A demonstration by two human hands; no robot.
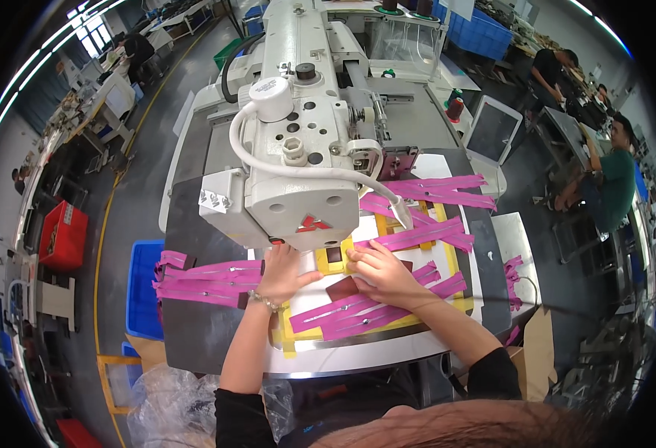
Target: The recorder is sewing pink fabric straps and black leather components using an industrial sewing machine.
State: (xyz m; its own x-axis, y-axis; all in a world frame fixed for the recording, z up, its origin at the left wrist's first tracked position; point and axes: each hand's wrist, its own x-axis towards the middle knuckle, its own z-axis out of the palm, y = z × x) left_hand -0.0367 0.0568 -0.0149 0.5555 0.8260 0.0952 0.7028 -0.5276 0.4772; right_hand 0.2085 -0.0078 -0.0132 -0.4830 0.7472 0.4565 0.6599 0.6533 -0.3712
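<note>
My left hand (pixel 281 276) lies on the work plate beneath the head of a white industrial sewing machine (pixel 302 201). Its thumb is stretched to the right and its fingertips are partly hidden by the machine. A beaded bracelet (pixel 264 300) circles that wrist. Across from it, my right hand (pixel 376 272) has its fingers bent together at a small yellow-edged frame (pixel 335 260); whether something is pinched there is hidden. Pink zippers (pixel 376 313) lie just below the right hand, over a white template (pixel 309 299) edged with yellow tape. A dark brown patch (pixel 341 288) shows between the hands.
More pink zippers (pixel 212 281) lie on the table's left, above a blue bin (pixel 145 299). Others (pixel 440 190) are at the right. A white hose (pixel 305 172) loops across the machine head. A cardboard box (pixel 535 347) stands at lower right. People work at benches farther off.
</note>
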